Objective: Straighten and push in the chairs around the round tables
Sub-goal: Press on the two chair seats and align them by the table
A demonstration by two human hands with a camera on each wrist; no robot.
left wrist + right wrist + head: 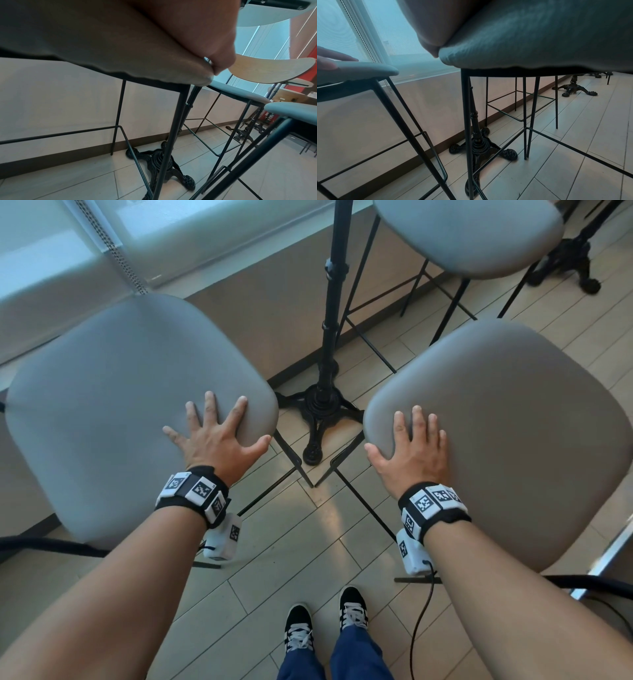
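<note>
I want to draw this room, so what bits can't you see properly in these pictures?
- Round tabletop: only its black iron pedestal shows in the head view; the top is cut off by the upper edge.
- Left hand on the grey padded left stool seat: in its wrist view, the palm fills the lens, hiding the fingers.
- Right hand on the taupe right stool seat: same.
- Third grey stool: top cut off.

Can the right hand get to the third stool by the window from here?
Probably not without a step. The right hand lies flat on the near stool, whose seat sits between it and the third stool.
</note>
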